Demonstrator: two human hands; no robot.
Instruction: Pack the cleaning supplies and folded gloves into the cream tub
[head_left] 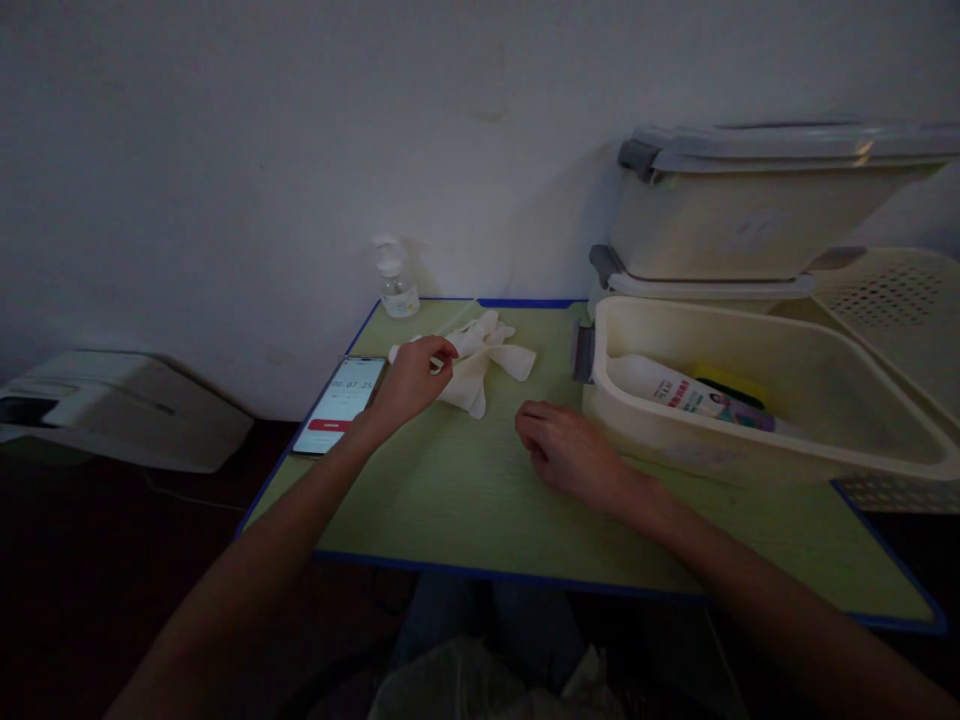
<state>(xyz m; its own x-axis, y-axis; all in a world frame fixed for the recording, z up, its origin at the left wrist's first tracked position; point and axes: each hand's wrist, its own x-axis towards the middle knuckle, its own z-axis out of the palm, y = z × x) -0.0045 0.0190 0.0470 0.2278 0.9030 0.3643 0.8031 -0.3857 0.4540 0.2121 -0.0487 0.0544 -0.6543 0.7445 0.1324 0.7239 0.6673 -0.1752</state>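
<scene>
A crumpled pair of white gloves (487, 358) lies on the green table (465, 500) toward its far side. My left hand (411, 380) reaches to the gloves' left edge, fingers curled and pinching the material. My right hand (566, 450) rests on the table in front of the gloves, fingers loosely curled under with nothing visible in them. A phone (341, 402) showing a timer screen lies just left of my left hand.
A clear pump bottle (395, 282) stands at the table's far left corner by the wall. A cream plastic bin (757, 440) holding a tube and a yellow item sits at right, with lidded bins (750, 200) stacked behind. A white device (112, 405) lies on the floor at left.
</scene>
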